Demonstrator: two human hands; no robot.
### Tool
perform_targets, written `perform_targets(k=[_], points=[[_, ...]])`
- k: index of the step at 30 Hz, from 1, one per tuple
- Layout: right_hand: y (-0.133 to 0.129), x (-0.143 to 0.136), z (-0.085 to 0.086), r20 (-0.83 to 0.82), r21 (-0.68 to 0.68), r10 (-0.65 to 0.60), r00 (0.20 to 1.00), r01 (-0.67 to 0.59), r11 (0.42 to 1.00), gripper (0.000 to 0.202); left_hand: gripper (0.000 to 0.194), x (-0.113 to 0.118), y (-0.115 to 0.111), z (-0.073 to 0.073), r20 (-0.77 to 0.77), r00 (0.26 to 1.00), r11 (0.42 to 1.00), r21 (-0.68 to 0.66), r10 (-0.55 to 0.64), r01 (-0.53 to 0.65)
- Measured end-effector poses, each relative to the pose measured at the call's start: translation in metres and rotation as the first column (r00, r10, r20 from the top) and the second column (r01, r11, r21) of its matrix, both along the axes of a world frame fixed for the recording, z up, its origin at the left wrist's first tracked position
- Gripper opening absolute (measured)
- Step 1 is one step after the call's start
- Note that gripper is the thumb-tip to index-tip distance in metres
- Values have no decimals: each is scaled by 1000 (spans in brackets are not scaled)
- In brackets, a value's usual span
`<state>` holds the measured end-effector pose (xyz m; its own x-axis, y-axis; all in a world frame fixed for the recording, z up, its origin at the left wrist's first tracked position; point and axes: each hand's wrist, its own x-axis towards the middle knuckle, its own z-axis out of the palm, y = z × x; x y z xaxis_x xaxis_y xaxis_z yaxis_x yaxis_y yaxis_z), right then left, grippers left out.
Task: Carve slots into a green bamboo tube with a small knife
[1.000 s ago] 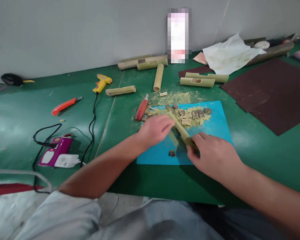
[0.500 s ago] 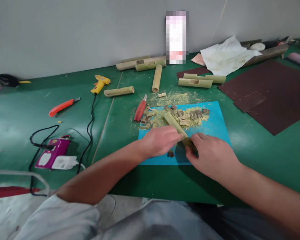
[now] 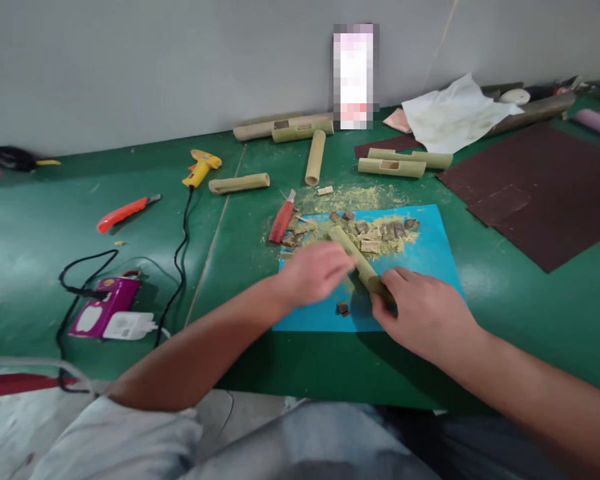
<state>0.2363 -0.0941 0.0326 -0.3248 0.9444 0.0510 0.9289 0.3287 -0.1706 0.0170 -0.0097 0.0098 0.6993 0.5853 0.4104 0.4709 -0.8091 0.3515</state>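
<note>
While right hand (image 3: pixel 424 307) grips tube (image 3: pixel 365 269) | left hand (image 3: pixel 313 275) curled, grip unclear | tabletop strip (image 3: pixel 320 363) along near edge of blue sheet (image 3: pixel 430 245)

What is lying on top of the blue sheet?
Brown and pale chips and shavings lie on the blue sheet, with a bamboo tube held over it. What the left hand and right hand cover cannot be seen.

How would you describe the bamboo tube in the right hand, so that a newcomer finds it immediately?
On the green table lies a blue sheet, partly covered with shavings. Over it slants a pale bamboo tube, its near end in the right hand. Unlike the tubes lying farther back, this one is held.
</note>
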Motion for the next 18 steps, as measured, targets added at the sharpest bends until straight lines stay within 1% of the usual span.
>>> perform_targets(k=[1,2,3,5,6,7,9,10,11,13,14,15,18], points=[[0,0,0,0,-7,-3,1000,3,1000,18,33,0,0,-1,-15,998,998,-12,-62,62],[0,0,0,-1,-11,-7,1000,6,1000,18,32,0,0,-1,-10,997,997,-20,-72,72],[0,0,0,-2,-14,-8,1000,8,1000,18,30,-1,1,-2,12,1000,999,-21,-28,29],[0,1,0,-4,-19,-10,1000,10,1000,19,30,-2,4,-2,64,992,994,-15,110,-109],[0,1,0,-5,-22,-9,1000,8,1000,19,30,-2,5,-2,70,989,992,-14,128,-127],[0,1,1,-8,-23,-5,1000,5,1000,18,29,-2,5,-2,53,994,996,-16,91,-90],[0,1,0,-14,-18,-2,1000,2,1000,18,29,-2,5,-2,-15,999,998,-36,-46,45],[0,0,0,-16,-12,-4,1000,4,1000,18,28,-2,4,-2,-28,998,997,-42,-65,63],[0,0,0,-18,-7,-6,1000,6,1000,19,28,-2,4,-2,-19,999,999,-42,-35,34],[0,0,-1,-17,-7,-11,1000,11,1000,19,28,-3,4,-2,41,994,995,-21,102,-101],[0,0,-2,-16,-15,-14,1000,13,1000,18,29,-3,3,-2,59,988,989,-12,146,-145],[0,0,-2,-16,-28,-13,1000,13,1000,18,29,-3,2,-2,54,988,990,-6,144,-143],[0,1,-2,-18,-67,-4,1000,2,998,16,30,-2,-3,-3,-49,999,1000,-6,-16,15]])
